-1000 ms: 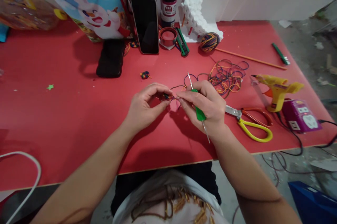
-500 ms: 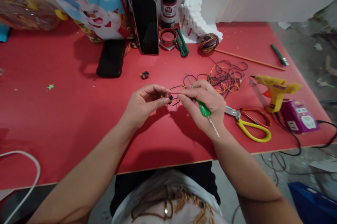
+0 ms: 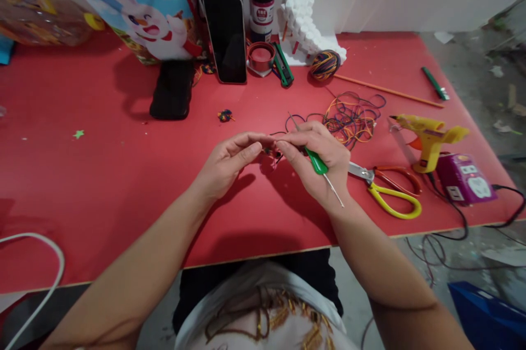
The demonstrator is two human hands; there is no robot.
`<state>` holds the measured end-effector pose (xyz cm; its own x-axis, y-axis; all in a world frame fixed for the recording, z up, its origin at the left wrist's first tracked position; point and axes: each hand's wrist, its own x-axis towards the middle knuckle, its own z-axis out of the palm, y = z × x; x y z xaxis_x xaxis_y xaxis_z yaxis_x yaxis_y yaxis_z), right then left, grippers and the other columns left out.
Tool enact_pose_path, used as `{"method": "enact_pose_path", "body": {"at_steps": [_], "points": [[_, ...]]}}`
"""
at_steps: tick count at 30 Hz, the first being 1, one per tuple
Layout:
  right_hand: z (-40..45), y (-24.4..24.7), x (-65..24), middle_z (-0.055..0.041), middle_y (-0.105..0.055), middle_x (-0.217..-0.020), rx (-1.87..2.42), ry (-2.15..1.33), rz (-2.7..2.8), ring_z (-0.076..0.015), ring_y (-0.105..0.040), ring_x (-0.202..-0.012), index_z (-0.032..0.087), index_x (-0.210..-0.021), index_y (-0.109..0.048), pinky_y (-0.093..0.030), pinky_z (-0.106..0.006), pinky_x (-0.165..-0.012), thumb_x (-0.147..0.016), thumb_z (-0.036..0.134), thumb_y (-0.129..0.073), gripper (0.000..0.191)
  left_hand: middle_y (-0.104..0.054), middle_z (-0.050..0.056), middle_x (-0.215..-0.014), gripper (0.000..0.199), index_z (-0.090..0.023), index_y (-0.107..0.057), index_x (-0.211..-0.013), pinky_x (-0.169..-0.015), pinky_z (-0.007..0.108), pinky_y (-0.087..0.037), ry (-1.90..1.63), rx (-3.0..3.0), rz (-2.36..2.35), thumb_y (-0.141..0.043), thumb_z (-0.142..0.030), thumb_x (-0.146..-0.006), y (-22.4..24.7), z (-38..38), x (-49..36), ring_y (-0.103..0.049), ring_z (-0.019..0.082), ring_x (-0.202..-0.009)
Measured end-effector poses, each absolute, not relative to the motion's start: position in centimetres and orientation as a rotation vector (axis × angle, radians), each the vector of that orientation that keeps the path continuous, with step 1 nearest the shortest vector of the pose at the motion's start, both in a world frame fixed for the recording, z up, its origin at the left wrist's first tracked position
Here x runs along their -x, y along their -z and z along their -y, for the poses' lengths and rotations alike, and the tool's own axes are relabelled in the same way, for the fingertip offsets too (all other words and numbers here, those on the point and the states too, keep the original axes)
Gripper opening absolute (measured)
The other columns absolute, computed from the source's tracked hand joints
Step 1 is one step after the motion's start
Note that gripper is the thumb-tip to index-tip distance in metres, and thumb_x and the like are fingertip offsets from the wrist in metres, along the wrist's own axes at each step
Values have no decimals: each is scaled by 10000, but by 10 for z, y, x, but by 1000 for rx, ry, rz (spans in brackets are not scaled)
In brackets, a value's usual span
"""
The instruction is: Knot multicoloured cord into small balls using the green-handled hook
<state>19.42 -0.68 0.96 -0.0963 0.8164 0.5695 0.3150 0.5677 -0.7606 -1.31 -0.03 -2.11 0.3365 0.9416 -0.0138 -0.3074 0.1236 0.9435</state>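
A small multicoloured crocheted piece (image 3: pixel 268 151) hangs between my hands, partly covered by fingertips. My left hand (image 3: pixel 232 161) is closed at its left side, thumb and fingers pinching its edge. My right hand (image 3: pixel 322 161) is closed round a crochet hook with a green handle (image 3: pixel 316 162); one metal end points up past the fingers, the other toward my wrist. The right thumb and forefinger meet by the piece, where the yarn is too fine to follow. Loose multicoloured yarn (image 3: pixel 355 117) lies tangled beyond my right hand. Another small crocheted piece (image 3: pixel 225 115) lies on the red table (image 3: pixel 135 185).
At right are pliers-like cutters (image 3: pixel 394 201), a yellow glue gun (image 3: pixel 429 136) and a purple power box (image 3: pixel 466 180) with cords. Behind stand a propped phone (image 3: pixel 225 38), a dark phone (image 3: pixel 171 91), a jar (image 3: pixel 262 10), a green cutter (image 3: pixel 283 65) and a yarn ball (image 3: pixel 325 64).
My hands have come closer together, fingertips nearly touching. The crocheted piece has turned and is now more hidden; the yarn strand stretched between the hands no longer shows.
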Motion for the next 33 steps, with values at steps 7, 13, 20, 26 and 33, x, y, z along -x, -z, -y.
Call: {"method": "enact_pose_path", "body": {"at_steps": [7, 13, 20, 26, 33], "points": [[6, -10, -194, -15, -730, -792, 926, -626, 1635, -172, -637, -786, 252, -965, -845, -554, -346, -736, -980, 207, -776, 84, -792, 73, -1360, 303, -342, -840, -1244, -1154, 440, -572, -1066, -1181, -752, -851, -373, -943, 22, 2, 12, -725, 262, -1308], [6, -10, -193, -12, -772, -819, 900, -693, 1612, -169, -640, -798, 248, -951, -842, -556, -355, -772, -968, 183, -786, 88, -731, 72, -1483, 435, -338, -797, -1359, -1282, 462, -464, -1140, -1275, -680, -850, -275, -932, 16, 0, 10, -629, 274, -1459], [5, -6, -194, -4, -752, -783, 893, -713, 1617, -177, -660, -804, 262, -972, -847, -558, -364, -768, -977, 212, -788, 78, -794, 72, -1340, 431, -331, -831, -1273, -1204, 458, -536, -1158, -1348, -788, -909, -235, -860, 19, 1, 12, -713, 269, -1320], [4, -9, -194, -8, -753, -798, 891, -732, 1641, -171, -635, -804, 261, -989, -853, -543, -351, -779, -993, 184, -762, 119, -820, 58, -1057, 214, -281, -871, -1065, -920, 364, -622, -1105, -1326, -890, -927, -289, -859, 12, 6, 10, -755, 212, -987], [4, -6, -194, -16, -774, -831, 823, -845, 1632, -160, -662, -814, 241, -999, -846, -558, -332, -786, -990, 192, -777, 85, -774, 75, -1043, 101, -261, -877, -931, -790, 320, -621, -1128, -1355, -910, -875, -360, -911, 5, 4, 8, -731, 185, -886]]}}
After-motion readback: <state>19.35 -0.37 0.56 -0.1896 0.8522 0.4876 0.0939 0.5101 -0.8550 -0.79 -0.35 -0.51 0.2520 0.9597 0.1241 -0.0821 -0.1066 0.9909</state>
